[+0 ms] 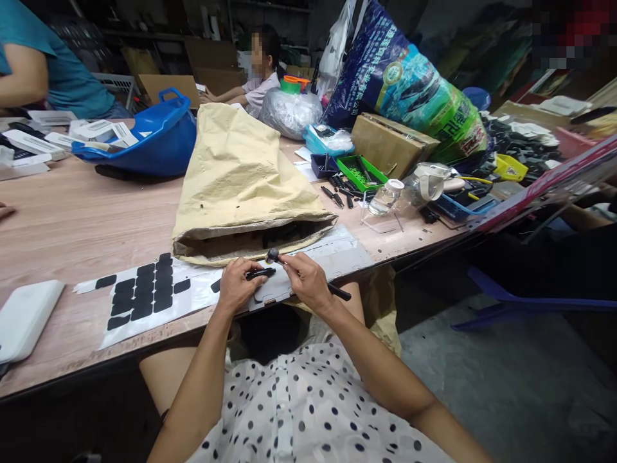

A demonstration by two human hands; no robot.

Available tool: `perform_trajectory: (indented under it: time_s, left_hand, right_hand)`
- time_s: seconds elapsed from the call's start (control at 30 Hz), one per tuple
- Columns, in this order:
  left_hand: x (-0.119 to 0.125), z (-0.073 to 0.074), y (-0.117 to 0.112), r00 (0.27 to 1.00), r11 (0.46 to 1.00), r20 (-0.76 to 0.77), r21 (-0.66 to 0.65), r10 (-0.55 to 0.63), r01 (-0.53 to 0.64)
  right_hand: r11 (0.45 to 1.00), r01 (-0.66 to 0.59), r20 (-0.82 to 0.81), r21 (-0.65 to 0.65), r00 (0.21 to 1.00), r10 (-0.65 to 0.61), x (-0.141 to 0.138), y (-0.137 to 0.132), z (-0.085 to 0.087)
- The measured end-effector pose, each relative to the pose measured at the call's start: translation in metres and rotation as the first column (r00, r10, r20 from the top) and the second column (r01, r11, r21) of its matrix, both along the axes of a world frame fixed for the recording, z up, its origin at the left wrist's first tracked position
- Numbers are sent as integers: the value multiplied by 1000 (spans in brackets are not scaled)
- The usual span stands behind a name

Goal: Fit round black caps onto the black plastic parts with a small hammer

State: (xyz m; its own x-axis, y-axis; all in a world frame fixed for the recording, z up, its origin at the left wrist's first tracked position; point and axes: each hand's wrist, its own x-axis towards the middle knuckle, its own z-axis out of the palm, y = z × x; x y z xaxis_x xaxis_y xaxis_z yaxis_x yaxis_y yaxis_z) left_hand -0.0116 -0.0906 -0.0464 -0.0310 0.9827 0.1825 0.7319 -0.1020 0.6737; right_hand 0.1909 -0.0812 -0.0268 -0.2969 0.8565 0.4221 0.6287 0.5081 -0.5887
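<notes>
My left hand (237, 283) is closed round a thin black rod-shaped part (261, 273) at the table's near edge. My right hand (305, 278) pinches a small round black knob (272, 254) at its fingertips, and a black stick (339, 292) juts out from under that hand toward the right. Both hands hover over a white backing sheet (144, 308) that carries several black adhesive pads (144, 290). Just behind the hands lies a tan paper sack (236, 173) on its side, its mouth open toward me with dark parts inside.
A blue plastic basin (159, 138) sits at the back left beside white boxes. A white box (24, 318) lies near left. To the right are a cardboard box (390, 145), a green tray (359, 172), a clear jar (385, 196) and a big printed bag (409, 83). Other people sit across the table.
</notes>
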Motion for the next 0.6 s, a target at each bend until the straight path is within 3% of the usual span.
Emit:
perform_trajectory:
  time_s: [0.6]
  left_hand:
    - [-3,-8,1,997,998,74,68,0,-5]
  right_hand:
    - [999,-48,100,-20,994,49,-11,-10,2]
